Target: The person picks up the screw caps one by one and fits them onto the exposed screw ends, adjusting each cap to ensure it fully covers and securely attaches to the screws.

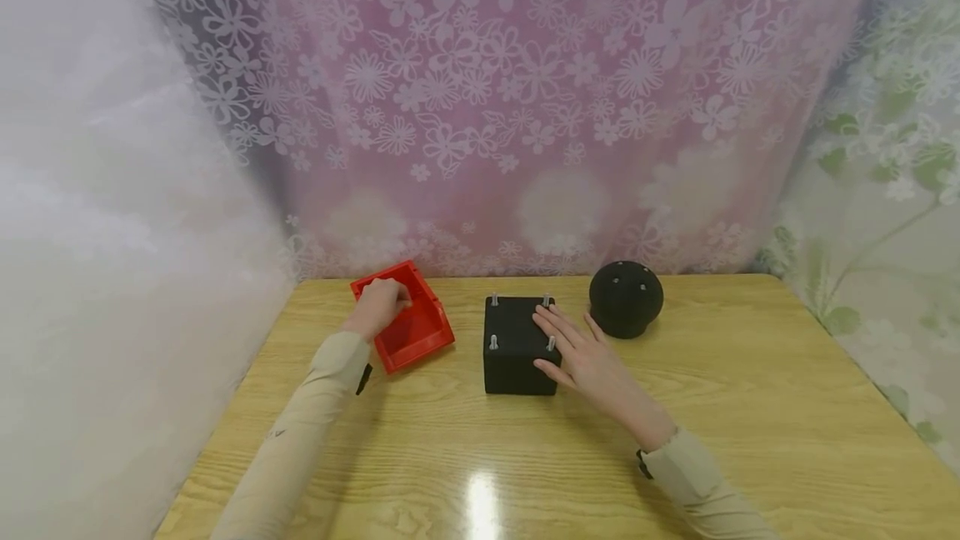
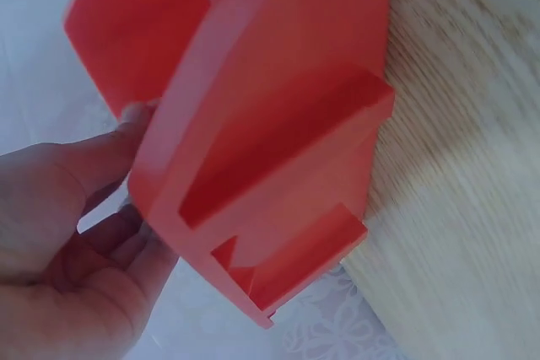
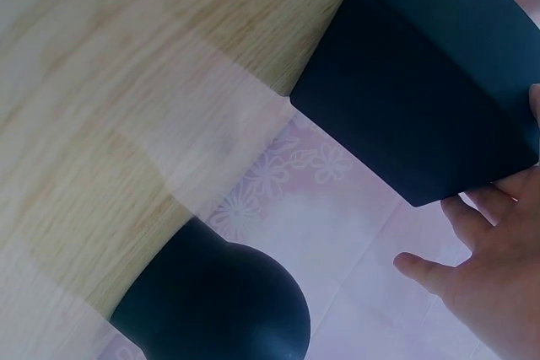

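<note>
My left hand [image 1: 380,307] is over a red plastic storage bin [image 1: 420,350], its bent fingers reaching down past the rim. In the left wrist view, the bin's wall [image 2: 245,124] hides the fingertips, so whether they pinch anything cannot be seen. A black box [image 1: 517,373] stands at the middle of the table, with a small silver screw-like peg [image 1: 493,342] upright near each top corner. My right hand [image 1: 600,373] rests on the box's right side with spread fingers, its fingertips by the right-hand pegs and the thumb at the front edge.
A black rounded object [image 1: 626,298] with a narrower base stands right of the box, small silver pieces showing on its top. The wooden table [image 1: 420,457] ends at a pink flowered curtain [image 1: 480,107] behind. Pale cloth hangs at both sides.
</note>
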`<state>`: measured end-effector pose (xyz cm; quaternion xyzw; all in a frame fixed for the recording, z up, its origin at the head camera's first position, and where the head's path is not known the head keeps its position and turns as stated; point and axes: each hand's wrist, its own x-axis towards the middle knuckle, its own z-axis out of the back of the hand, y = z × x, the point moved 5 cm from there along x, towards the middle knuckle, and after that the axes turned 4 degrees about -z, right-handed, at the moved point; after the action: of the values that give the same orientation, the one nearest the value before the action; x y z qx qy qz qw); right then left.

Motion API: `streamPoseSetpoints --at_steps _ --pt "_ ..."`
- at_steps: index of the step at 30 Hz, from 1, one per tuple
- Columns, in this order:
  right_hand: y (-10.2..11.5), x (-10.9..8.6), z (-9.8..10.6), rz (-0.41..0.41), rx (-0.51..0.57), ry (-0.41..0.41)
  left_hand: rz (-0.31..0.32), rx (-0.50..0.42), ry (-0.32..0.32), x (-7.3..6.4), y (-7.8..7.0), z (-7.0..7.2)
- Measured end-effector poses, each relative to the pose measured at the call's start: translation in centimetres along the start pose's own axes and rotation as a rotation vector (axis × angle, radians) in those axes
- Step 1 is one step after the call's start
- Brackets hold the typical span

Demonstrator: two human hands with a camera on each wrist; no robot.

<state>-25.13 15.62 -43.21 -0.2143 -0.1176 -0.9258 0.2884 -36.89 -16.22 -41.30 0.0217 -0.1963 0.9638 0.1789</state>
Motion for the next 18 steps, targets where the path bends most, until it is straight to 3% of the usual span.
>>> streamPoseSetpoints --at_steps 10,18 --pt "0.1 0.0 0.0 0.002 0.029 -0.018 -0.033 -0.144 -0.016 -0.5 -0.9 0.4" --pt "0.1 0.1 0.1 0.000 0.018 -0.009 -0.001 -0.355 -0.029 -0.5 -2.3 0.4"
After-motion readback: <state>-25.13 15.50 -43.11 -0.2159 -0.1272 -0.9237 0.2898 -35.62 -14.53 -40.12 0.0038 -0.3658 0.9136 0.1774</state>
